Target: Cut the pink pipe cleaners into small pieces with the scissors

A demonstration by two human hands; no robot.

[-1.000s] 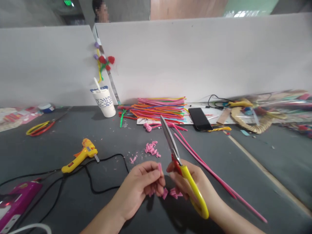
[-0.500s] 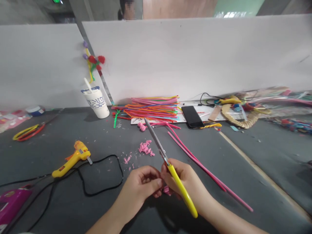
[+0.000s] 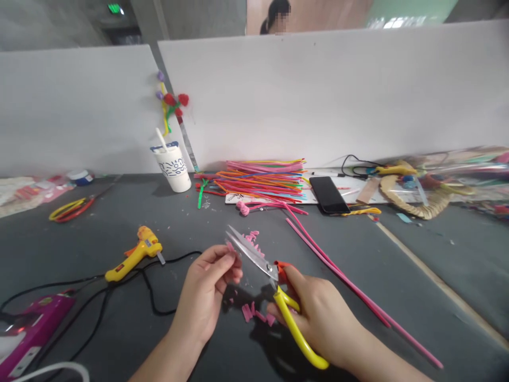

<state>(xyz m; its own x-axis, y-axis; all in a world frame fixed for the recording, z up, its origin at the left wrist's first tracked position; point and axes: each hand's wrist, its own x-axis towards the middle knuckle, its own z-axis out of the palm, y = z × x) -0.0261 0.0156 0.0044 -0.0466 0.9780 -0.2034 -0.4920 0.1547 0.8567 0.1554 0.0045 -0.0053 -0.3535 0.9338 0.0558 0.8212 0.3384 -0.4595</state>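
Head view: your left hand pinches a short, fuzzy pink piece between thumb and fingers; your right hand grips scissors with smooth yellow and orange-red handles, the 2 metal blades slightly parted near that piece. Small pink clippings lie on the matte dark-grey tabletop, beside 2 long, slender pink stems. White panels stand behind.

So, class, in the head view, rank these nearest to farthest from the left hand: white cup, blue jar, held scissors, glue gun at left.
1. Held scissors: blades right beside the left hand.
2. Glue gun: to the hand's left.
3. White cup: farther back, by the partition.
4. Blue jar: also back, farther left.
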